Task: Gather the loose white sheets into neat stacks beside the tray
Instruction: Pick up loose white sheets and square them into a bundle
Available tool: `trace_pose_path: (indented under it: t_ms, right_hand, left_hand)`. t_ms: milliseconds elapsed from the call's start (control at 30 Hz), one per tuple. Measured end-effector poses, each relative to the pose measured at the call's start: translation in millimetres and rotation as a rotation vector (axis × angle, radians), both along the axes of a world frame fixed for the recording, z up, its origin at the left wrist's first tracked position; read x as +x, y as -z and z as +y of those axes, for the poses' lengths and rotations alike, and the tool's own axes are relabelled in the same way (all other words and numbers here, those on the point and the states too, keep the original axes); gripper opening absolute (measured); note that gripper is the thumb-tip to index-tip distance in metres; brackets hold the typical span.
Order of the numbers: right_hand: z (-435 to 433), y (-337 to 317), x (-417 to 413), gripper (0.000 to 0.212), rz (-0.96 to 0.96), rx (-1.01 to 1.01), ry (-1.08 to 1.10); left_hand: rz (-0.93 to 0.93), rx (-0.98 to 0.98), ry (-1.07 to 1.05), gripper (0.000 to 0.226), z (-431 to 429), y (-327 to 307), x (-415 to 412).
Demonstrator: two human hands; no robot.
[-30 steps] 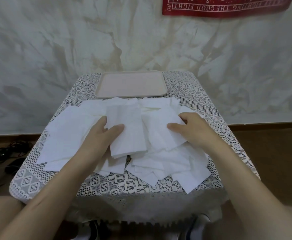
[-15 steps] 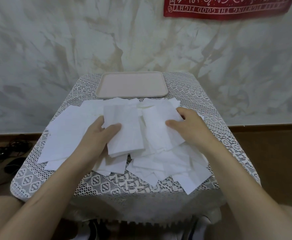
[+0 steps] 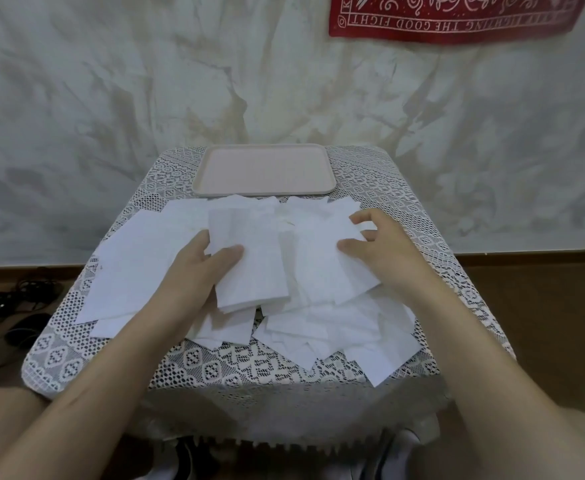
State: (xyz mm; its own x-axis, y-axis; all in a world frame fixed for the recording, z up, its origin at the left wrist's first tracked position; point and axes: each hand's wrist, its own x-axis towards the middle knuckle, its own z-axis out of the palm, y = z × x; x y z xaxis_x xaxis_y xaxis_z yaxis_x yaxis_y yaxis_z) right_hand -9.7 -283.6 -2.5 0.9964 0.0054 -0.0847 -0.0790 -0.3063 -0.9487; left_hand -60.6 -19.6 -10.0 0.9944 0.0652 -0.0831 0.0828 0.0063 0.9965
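Observation:
Loose white sheets [image 3: 336, 327] lie scattered in an overlapping heap across the middle of a lace-covered table [image 3: 221, 368]. My left hand [image 3: 194, 271] holds a small pile of sheets [image 3: 249, 258], thumb on top and fingers hidden beneath. My right hand [image 3: 381, 251] pinches the right edge of another sheet [image 3: 318, 265] between thumb and fingers. A pale pink tray [image 3: 265, 169] sits empty at the table's far edge, just beyond the sheets.
Larger white sheets [image 3: 135, 265] spread toward the table's left edge. A stained wall stands right behind the table, with a red cloth [image 3: 457, 19] hung at upper right. Dark cables and shoes [image 3: 10, 306] lie on the floor at left.
My right hand has slid up and away along the sheets and now pinches one at its right edge. My left hand keeps its pile, shifted slightly toward the tray.

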Motion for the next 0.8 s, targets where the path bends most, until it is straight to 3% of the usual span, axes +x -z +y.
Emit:
trace_pose_path:
  t_ms: [67,167,200,367,600,800]
  right_hand:
    - [3,0,0,0.033,0.011,-0.001,0.056]
    - [2,-2,2,0.008,-0.041,-0.003,0.042]
    - [3,-6,1,0.008,-0.062,0.024,0.030]
    - [13,-27,-12,0.008,-0.077,0.332,-0.054]
    - [50,-19,-20,0.004,-0.173,0.125,-0.079]
    - [59,-15,-23,0.008,-0.201,0.080,-0.087]
  left_hand:
    - [-0.004,0.001,0.004,0.024,0,0,-1]
    - [-0.011,0.010,-0.007,0.023,-1,0,-1]
    - [-0.014,0.013,-0.017,0.022,-2,1,-1]
    - [-0.020,0.008,-0.012,0.024,-6,0,-5]
    - [0.034,-0.151,0.052,0.030,-9,-8,-9]
    - [-0.016,-0.045,0.083,0.031,-5,-4,-8]
